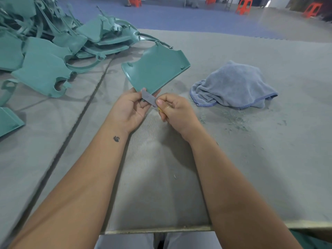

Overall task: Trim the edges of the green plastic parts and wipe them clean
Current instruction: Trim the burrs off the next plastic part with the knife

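- The right hand [173, 112] pinches a small blade [149, 99], a yellow handle just showing under the fingers, its tip laid against the near edge of the green plastic part [156, 69].
- The left hand [128, 109] grips that part by its lower corner, tilted up off the table [179, 177].
- At three o'clock from the hands, fine green shavings [235, 121] lie scattered, so some trimming looks done.
- At one o'clock lies the crumpled grey-blue towel [233, 85], untouched; wiping seems still ahead.
- At ten o'clock a large pile of green parts [45, 51] appears to be waiting.
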Demonstrator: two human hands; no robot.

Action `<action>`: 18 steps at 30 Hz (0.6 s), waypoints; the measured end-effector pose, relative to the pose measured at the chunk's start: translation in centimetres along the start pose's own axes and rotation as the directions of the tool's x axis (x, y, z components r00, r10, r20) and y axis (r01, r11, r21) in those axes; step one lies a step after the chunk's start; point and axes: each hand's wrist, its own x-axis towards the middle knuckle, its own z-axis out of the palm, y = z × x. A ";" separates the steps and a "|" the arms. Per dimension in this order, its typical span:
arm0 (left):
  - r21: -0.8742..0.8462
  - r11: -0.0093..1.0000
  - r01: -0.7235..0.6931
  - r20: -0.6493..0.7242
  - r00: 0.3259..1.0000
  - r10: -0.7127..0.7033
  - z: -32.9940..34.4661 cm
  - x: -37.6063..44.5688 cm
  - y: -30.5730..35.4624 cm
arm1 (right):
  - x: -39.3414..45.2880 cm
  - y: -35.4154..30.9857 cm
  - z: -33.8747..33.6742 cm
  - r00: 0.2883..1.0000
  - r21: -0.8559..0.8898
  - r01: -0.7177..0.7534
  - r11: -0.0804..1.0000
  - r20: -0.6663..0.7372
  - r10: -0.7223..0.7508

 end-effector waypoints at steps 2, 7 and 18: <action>0.013 1.000 0.004 0.006 1.000 -0.004 0.1 0.0 -0.1 | 0.0 0.2 0.0 0.999 -0.012 0.013 1.000 -0.050 -0.014; 0.027 1.000 0.004 0.015 1.000 -0.004 0.6 0.2 -0.4 | 0.0 0.3 0.0 0.990 0.015 0.032 0.999 -0.141 -0.029; -0.011 0.999 0.030 -0.070 0.997 -0.031 0.0 0.0 -0.1 | 1.1 1.1 -1.7 0.908 0.425 0.037 0.904 -0.392 0.147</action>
